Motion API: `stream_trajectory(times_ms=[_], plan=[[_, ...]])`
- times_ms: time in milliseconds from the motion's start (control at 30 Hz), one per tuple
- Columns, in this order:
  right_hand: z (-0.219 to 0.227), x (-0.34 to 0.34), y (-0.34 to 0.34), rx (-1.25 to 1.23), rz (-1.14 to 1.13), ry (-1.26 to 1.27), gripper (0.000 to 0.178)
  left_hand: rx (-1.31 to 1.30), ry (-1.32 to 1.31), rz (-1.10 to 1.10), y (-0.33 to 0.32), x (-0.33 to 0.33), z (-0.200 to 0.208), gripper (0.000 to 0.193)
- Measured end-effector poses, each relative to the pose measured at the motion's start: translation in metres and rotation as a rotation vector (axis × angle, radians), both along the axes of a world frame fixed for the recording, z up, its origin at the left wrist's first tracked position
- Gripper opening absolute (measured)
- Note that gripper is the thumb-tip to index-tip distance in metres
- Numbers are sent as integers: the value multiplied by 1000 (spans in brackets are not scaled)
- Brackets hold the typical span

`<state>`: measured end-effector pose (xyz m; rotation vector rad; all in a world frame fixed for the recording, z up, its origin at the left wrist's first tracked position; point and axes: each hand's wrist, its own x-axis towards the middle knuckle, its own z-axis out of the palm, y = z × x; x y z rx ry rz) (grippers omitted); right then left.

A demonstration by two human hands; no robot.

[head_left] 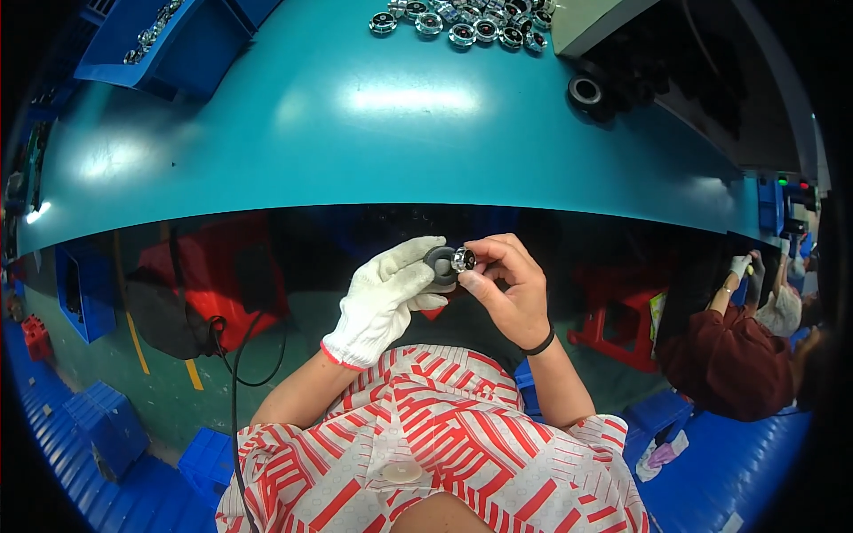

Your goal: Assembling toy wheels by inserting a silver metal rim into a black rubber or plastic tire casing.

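My left hand (388,286), in a white knitted glove, is closed on a dark grey rubber ring (433,258). My bare right hand (509,282), with a black band at its wrist, pinches a small round chrome part (464,259) with a black centre between thumb and fingertips. The chrome part is up against the right side of the ring, partly covering it; whether it sits inside the ring I cannot tell. Both hands are held in front of my body, just short of the table's near edge.
A teal table (293,151) curves across ahead. Several similar chrome parts (462,34) lie at its far side. A blue bin (169,53) stands far left; dark rings (586,91) lie far right. A red stool (622,324) and another person (733,355) are to the right.
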<state>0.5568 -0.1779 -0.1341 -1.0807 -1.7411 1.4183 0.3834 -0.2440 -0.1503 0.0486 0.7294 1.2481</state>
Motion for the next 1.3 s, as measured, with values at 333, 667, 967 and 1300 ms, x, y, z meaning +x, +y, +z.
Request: stream_trajectory(times_ms=[333, 667, 967, 1300], plan=[[3, -3, -4, 184, 54, -80, 31, 7, 11, 7, -1, 0, -6, 38], [1, 3, 0, 52, -15, -4, 29, 10, -42, -21, -2, -3, -8, 35], [-2, 5, -1, 5, -13, 34, 29, 5, -2, -33, 0, -5, -3, 37], [-5, 6, -3, -65, -9, 55, 30, 19, 13, -26, -1, -4, -3, 38]])
